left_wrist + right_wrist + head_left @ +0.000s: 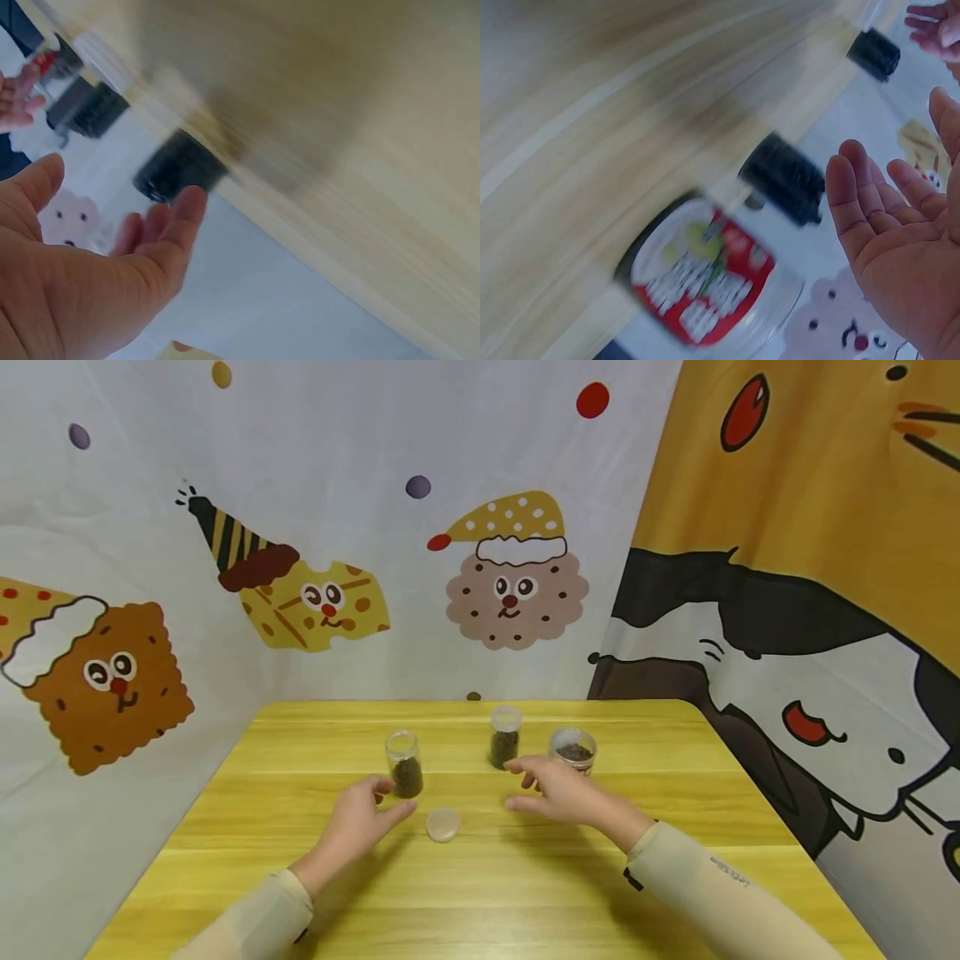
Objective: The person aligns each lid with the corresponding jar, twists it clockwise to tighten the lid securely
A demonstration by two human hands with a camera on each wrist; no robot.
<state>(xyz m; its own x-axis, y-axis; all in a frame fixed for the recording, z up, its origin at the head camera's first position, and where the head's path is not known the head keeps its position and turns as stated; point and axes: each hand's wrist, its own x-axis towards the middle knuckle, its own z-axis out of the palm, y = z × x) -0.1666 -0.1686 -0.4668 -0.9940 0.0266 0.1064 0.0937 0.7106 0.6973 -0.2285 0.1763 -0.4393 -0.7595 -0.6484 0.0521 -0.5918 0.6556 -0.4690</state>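
Observation:
A clear jar (407, 777) with dark contents stands on the table to the left, and my left hand (360, 820) is beside it, thumb and fingers apart. In the left wrist view, the fingertips come close to that jar (178, 168); whether they touch it I cannot tell. A second small jar (505, 745) with dark contents is farther back. Near it is my right hand (561, 789), its fingers loosely bent around nothing. A wider clear jar (705, 274) with a red label shows in the right wrist view, partly behind the right hand in the head view.
A round translucent lid (443, 825) lies flat on the yellow wood-grain table (450, 902) between the hands. Behind the table hangs a white cloth (360, 468) with cartoon prints. An orange printed cloth (825, 510) hangs at the right.

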